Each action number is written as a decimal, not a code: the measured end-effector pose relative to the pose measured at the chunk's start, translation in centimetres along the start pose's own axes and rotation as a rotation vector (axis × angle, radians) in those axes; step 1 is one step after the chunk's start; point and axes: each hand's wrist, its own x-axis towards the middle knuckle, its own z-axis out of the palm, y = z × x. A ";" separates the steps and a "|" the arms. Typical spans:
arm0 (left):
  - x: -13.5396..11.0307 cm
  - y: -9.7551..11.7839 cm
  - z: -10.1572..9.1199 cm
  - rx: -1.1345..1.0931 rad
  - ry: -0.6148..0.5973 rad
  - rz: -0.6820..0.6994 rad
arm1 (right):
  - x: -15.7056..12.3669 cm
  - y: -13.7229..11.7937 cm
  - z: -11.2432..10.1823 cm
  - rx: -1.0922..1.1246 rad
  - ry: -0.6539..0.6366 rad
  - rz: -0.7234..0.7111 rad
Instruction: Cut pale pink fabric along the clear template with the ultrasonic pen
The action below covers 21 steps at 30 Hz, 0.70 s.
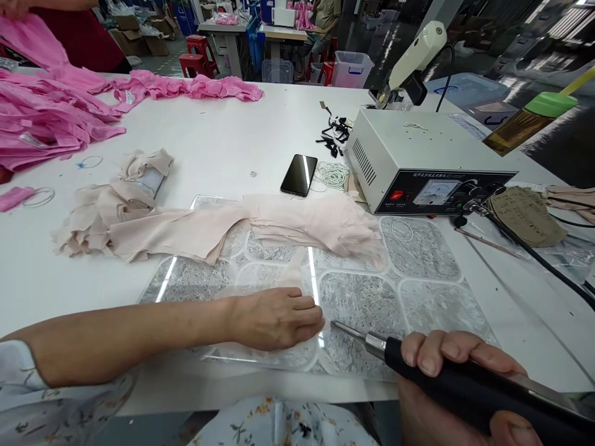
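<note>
My left hand is closed, with its curled fingers pressed down on the grey patterned mat. A thin pale beige fabric piece runs under it, and the fingers hide much of that piece. In my right hand is a black-handled tool with a slim metal tip. The tip points left, just short of my left knuckles. Beyond my hands, a stack of beige fabric pieces lies across the mat, and a crumpled beige heap adjoins it on the left.
A metal control box with a dial stands at the back right, a black cable attached to its front. A phone and coiled cord lie beside it. Pink fabric covers the far left, near another person.
</note>
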 end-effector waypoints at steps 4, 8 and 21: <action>0.0 0.0 -0.1 0.024 -0.051 -0.003 | 0.3 0.1 0.2 -0.029 -0.016 -0.038; 0.1 0.1 -0.1 0.028 -0.070 -0.007 | 0.5 0.1 0.9 -0.026 -0.015 -0.049; 0.1 0.0 0.0 0.015 -0.066 -0.011 | 0.4 -0.1 0.9 -0.019 -0.013 -0.040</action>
